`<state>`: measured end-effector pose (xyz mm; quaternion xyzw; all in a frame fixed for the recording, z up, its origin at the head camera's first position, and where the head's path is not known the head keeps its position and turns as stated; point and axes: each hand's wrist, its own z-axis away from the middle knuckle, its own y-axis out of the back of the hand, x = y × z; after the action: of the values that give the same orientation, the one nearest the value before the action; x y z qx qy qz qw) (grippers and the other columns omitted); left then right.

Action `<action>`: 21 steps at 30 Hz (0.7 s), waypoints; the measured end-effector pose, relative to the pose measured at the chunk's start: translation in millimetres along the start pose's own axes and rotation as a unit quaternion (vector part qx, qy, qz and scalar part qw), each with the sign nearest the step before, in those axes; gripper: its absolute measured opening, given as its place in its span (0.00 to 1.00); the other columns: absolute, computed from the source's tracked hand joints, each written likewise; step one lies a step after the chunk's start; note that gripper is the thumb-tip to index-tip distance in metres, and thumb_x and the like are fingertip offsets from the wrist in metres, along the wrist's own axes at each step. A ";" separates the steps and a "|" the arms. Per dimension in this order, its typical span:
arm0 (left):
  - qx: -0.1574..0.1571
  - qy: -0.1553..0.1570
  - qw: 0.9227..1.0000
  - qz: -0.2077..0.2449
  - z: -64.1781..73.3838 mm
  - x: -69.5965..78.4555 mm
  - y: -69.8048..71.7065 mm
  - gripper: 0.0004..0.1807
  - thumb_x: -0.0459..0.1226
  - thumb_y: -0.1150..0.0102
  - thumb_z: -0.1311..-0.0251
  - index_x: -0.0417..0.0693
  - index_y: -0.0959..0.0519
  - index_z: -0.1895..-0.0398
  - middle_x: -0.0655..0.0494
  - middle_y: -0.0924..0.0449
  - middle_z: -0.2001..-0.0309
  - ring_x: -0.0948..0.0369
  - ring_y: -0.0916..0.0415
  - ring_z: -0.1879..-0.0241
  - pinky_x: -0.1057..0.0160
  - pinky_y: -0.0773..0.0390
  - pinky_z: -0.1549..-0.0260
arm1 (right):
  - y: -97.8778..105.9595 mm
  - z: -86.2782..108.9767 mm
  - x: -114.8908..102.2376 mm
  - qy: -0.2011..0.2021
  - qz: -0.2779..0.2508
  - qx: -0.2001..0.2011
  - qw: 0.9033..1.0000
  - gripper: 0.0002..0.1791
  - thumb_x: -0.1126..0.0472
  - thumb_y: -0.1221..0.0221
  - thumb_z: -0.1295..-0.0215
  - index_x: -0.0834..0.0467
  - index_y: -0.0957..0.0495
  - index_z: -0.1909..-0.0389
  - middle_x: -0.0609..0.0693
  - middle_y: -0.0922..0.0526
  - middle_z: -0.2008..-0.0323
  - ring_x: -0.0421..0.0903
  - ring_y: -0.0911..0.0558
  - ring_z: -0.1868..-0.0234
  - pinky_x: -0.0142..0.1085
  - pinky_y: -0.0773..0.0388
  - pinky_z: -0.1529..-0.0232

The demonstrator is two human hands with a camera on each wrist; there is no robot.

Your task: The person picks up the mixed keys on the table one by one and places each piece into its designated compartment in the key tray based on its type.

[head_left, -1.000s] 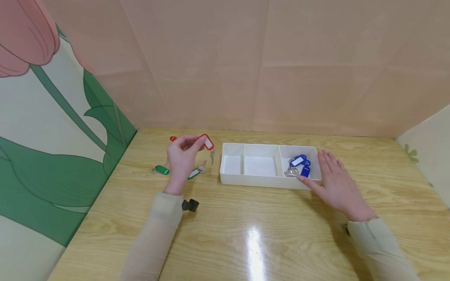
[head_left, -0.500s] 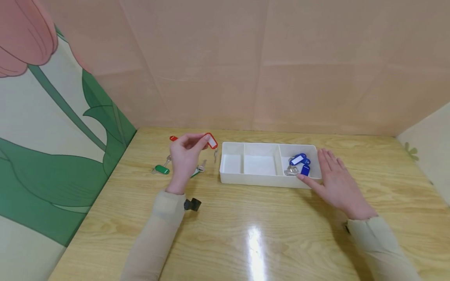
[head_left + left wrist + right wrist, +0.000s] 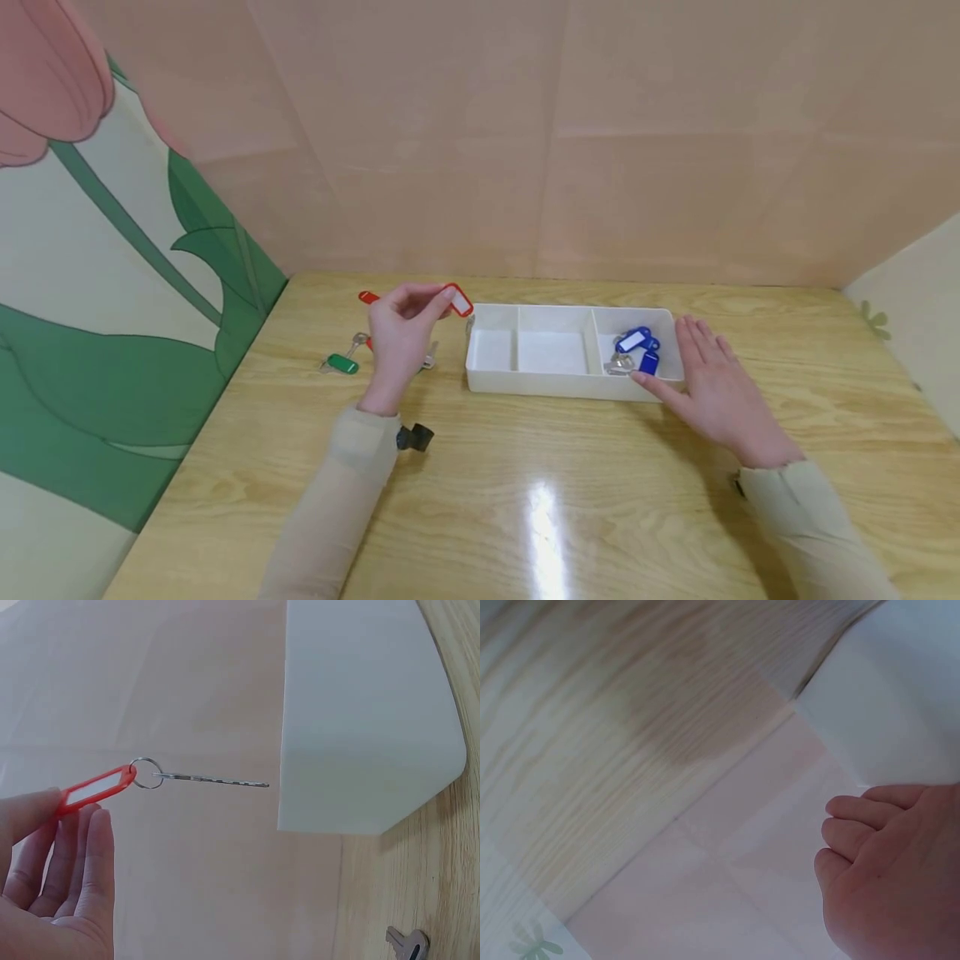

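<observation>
My left hand pinches a red key tag between thumb and fingers. From the tag's ring a key hangs beside the left end wall of the white three-section box; in the left wrist view its tip is close to the box's rim. My right hand rests against the box's right end, fingers straight along the wall and thumb over the front rim. Several blue key tags with keys lie in the right section.
Left of the box, a green key tag with its key and another red tag lie on the wooden table. A further key is partly hidden behind my left hand. A wall rises behind the table.
My left hand has moved a little to the right with the red key tag, bringing the hanging key to the box's left end. My right hand stays at the box.
</observation>
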<state>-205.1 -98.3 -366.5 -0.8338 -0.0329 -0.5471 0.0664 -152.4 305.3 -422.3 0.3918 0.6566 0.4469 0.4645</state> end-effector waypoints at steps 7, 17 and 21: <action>-0.001 0.019 1.000 0.010 0.3 3.3 -5.5 0.11 0.31 0.26 0.42 0.33 0.14 0.59 0.46 0.13 0.63 0.47 0.14 0.65 0.58 0.14 0.62 | -0.8 0.0 0.6 -0.003 0.005 -0.004 1.000 0.59 0.32 0.45 0.30 0.64 0.66 0.20 0.71 0.58 0.22 0.63 0.63 0.21 0.54 0.71 0.24; -0.023 0.017 0.999 0.021 1.7 0.3 -16.1 0.09 0.31 0.26 0.42 0.34 0.14 0.62 0.46 0.13 0.65 0.47 0.14 0.67 0.55 0.13 0.62 | -1.9 0.3 0.6 -0.003 0.006 0.000 1.000 0.59 0.32 0.45 0.30 0.65 0.64 0.20 0.71 0.58 0.22 0.63 0.62 0.21 0.54 0.70 0.24; -0.032 0.012 0.999 0.022 3.0 -0.8 -20.1 0.08 0.31 0.26 0.42 0.34 0.14 0.63 0.45 0.13 0.64 0.52 0.14 0.67 0.55 0.13 0.62 | -1.1 -0.1 0.1 -0.002 0.006 0.001 1.000 0.59 0.32 0.45 0.30 0.65 0.64 0.20 0.71 0.57 0.23 0.63 0.62 0.21 0.55 0.70 0.24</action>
<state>-205.3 -78.0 -366.9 -0.8291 0.0041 -0.5566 0.0520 -152.6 305.1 -423.4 0.3969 0.6540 0.4479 0.4627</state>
